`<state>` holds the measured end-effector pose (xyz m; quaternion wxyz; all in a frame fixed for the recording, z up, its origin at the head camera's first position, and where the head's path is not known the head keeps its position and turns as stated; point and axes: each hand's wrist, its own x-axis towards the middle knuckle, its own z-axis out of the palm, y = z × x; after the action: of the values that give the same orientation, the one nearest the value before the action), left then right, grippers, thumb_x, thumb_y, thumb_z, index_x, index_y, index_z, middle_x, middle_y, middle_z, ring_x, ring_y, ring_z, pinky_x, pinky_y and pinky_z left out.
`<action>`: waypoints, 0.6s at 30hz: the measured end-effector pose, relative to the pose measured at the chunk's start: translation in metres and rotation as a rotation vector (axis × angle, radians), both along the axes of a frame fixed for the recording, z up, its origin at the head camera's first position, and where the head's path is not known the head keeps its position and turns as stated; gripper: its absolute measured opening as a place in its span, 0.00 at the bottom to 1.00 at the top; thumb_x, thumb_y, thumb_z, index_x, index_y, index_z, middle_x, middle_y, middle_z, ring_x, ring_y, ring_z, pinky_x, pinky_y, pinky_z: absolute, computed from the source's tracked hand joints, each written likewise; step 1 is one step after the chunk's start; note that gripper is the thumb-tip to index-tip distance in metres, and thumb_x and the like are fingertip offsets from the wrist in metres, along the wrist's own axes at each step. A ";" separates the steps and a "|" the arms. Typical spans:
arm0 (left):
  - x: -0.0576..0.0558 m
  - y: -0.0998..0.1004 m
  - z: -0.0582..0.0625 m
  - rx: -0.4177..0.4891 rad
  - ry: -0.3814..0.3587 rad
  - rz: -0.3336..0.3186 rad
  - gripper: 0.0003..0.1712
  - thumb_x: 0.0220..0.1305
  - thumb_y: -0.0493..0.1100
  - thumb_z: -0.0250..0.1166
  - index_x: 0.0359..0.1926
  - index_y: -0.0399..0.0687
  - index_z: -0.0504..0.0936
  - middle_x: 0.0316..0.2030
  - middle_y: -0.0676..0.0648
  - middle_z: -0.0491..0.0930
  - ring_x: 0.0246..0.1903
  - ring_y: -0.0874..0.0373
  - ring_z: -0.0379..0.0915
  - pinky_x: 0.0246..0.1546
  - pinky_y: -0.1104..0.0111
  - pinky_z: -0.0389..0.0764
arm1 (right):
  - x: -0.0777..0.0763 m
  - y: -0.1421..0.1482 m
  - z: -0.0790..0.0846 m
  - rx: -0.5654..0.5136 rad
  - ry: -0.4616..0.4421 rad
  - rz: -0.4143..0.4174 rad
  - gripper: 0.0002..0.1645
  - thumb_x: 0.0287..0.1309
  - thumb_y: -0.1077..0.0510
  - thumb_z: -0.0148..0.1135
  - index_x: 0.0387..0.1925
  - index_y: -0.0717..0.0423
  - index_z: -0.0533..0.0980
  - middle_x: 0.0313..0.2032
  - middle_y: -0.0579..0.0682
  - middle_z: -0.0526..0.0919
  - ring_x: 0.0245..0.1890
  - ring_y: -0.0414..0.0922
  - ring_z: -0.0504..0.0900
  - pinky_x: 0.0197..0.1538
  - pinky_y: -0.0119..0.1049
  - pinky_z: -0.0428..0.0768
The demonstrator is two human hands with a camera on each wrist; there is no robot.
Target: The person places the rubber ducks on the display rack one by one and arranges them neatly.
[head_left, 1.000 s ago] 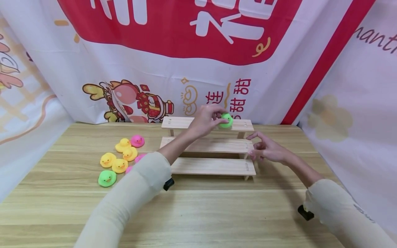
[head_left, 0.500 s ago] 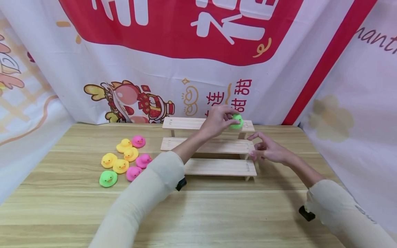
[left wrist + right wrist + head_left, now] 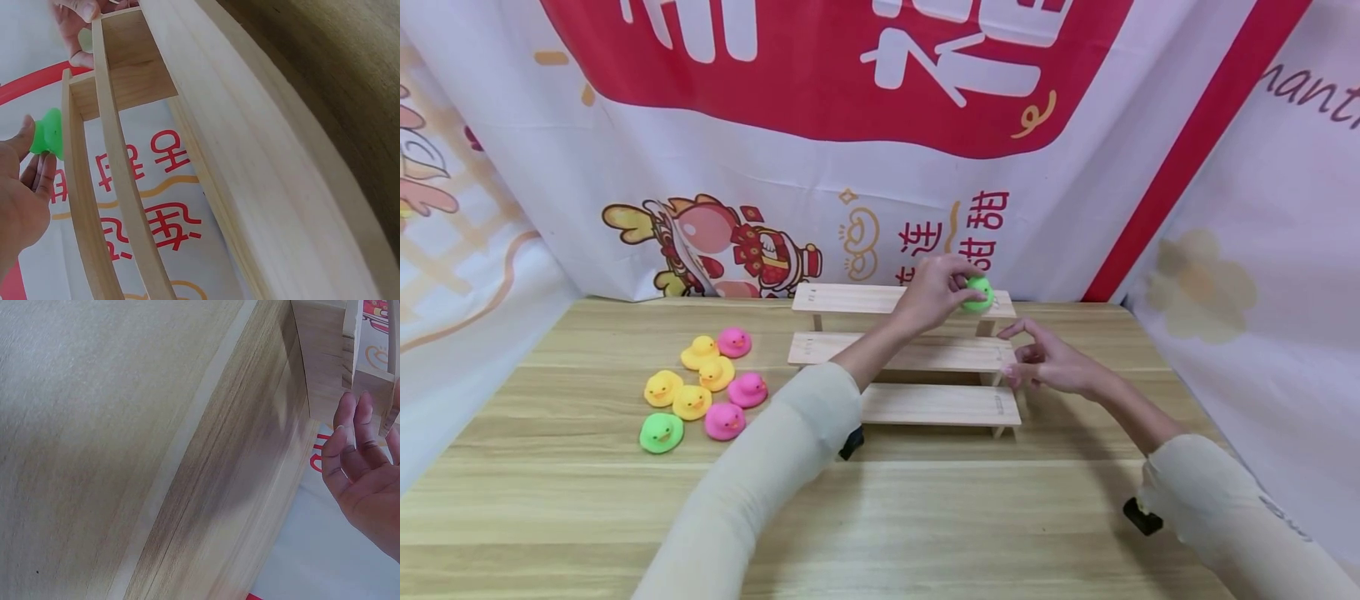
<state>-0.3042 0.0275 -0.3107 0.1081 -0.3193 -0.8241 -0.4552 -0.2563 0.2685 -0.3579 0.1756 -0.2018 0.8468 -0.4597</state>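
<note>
My left hand (image 3: 936,292) pinches a green rubber duck (image 3: 978,295) between thumb and fingertips, at the right end of the top board of a three-tier wooden rack (image 3: 940,405). In the left wrist view the duck (image 3: 50,132) stands upright against the edge of the top board. My right hand (image 3: 1051,360) grips the right end of the middle board, thumb at its front edge and index finger at its back. The other fingers (image 3: 362,419) curve loosely beside the rack's end.
To the left of the rack, several yellow ducks (image 3: 692,402), several pink ducks (image 3: 726,421) and one green duck (image 3: 662,432) sit grouped on the wood-grain table (image 3: 925,517). A printed cloth (image 3: 820,167) hangs close behind the rack.
My left hand has carried the green duck rightward along the top board to its right end, slowing in the last half second. The right hand stays in place.
</note>
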 end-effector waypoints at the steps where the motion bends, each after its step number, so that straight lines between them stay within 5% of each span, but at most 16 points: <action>1: 0.000 0.000 -0.001 0.000 -0.002 0.001 0.18 0.59 0.37 0.77 0.50 0.34 0.87 0.43 0.40 0.87 0.36 0.53 0.82 0.37 0.77 0.82 | 0.000 0.000 0.000 -0.001 -0.001 0.000 0.30 0.70 0.66 0.60 0.65 0.66 0.57 0.29 0.64 0.82 0.32 0.56 0.84 0.29 0.35 0.76; 18: -0.003 0.003 -0.003 0.016 -0.030 0.012 0.18 0.57 0.36 0.77 0.48 0.33 0.87 0.43 0.40 0.87 0.37 0.54 0.82 0.38 0.78 0.82 | -0.001 0.001 0.000 -0.003 -0.008 -0.003 0.30 0.70 0.65 0.61 0.65 0.65 0.57 0.29 0.62 0.82 0.33 0.54 0.84 0.29 0.36 0.77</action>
<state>-0.3070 0.0305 -0.3136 0.1009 -0.3066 -0.8239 -0.4658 -0.2570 0.2692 -0.3584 0.1781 -0.1989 0.8456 -0.4623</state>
